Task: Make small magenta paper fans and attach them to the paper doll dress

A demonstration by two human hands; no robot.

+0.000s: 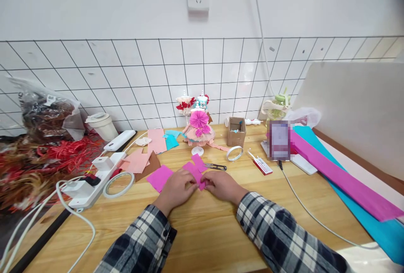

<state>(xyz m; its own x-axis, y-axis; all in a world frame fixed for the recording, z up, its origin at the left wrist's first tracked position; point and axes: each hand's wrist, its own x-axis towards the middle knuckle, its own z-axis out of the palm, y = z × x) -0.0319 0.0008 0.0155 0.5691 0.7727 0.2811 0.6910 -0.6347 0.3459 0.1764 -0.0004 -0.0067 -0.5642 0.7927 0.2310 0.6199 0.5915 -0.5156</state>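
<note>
My left hand (177, 188) and my right hand (223, 185) meet low over the table, fingertips closed in a pinch on a small piece of magenta paper (201, 186). The fingers partly hide that piece. Beyond the fingertips lie more magenta paper pieces (198, 163), and a larger magenta sheet (159, 177) lies left of my left hand. Small black thread snips (217, 167) rest just past my right hand. Farther back stands a miniature dress form (198, 135) in a ruffled skirt, with magenta pleated paper fans on its front.
A cardboard box (236, 132), a tape roll (235, 153) and a red-white tag (261, 166) lie to the right, near a blurred phone (279, 140). Long paper strips (344, 172) cover the right edge. A power strip (97, 179) with loose cables and red feathers occupy the left.
</note>
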